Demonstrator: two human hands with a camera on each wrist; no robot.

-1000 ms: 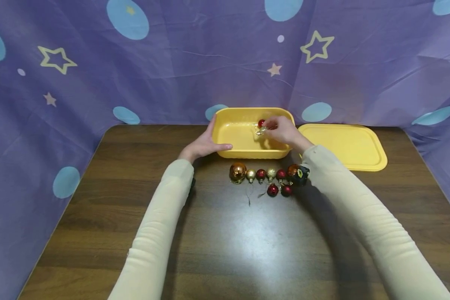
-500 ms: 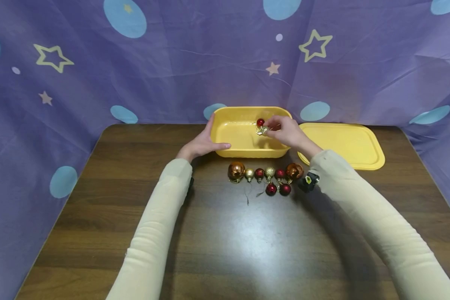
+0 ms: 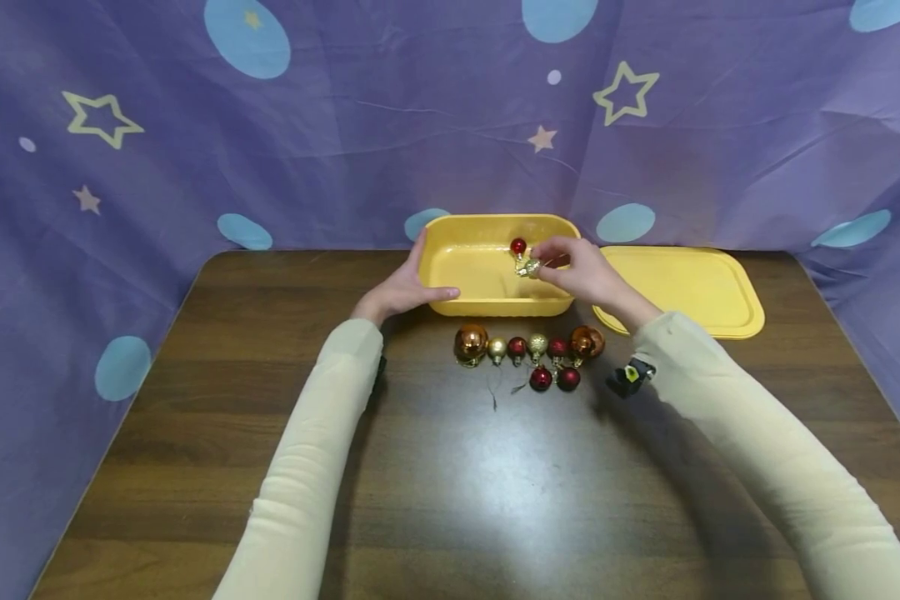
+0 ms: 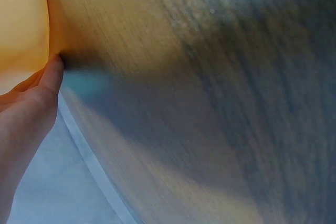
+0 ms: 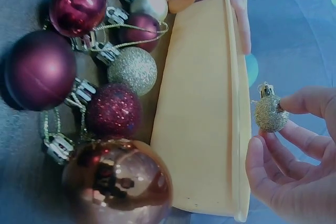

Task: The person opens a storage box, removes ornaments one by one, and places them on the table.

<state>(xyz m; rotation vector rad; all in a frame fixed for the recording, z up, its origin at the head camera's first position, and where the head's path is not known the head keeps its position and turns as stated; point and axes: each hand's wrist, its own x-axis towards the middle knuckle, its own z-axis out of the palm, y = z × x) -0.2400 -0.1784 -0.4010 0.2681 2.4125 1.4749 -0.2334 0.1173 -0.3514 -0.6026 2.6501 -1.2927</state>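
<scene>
A yellow plastic container [image 3: 487, 308] stands at the back of the table. My left hand [image 3: 407, 287] grips its left end, thumb along the front rim and fingers on the outer side. Over the container's right half, my right hand [image 3: 581, 268] pinches a small gold glitter bauble [image 5: 271, 114] between thumb and fingertips, its metal cap pointing away from the palm. A shiny red bauble [image 3: 518, 247] shows inside the container, just left of that hand. In the left wrist view the left fingers [image 4: 51, 77] lie against the yellow wall.
A row of baubles lies before the container: a large copper one [image 3: 471, 342], gold ones [image 3: 497, 348], dark red ones [image 3: 541, 378] and another copper one [image 3: 585, 342] at the right. The yellow lid [image 3: 682, 292] lies to the right. A purple curtain [image 3: 390, 125] hangs behind the table.
My right hand has shifted slightly right and its wrist has turned, so more of the gold bauble shows. The left hand keeps its grip on the container.
</scene>
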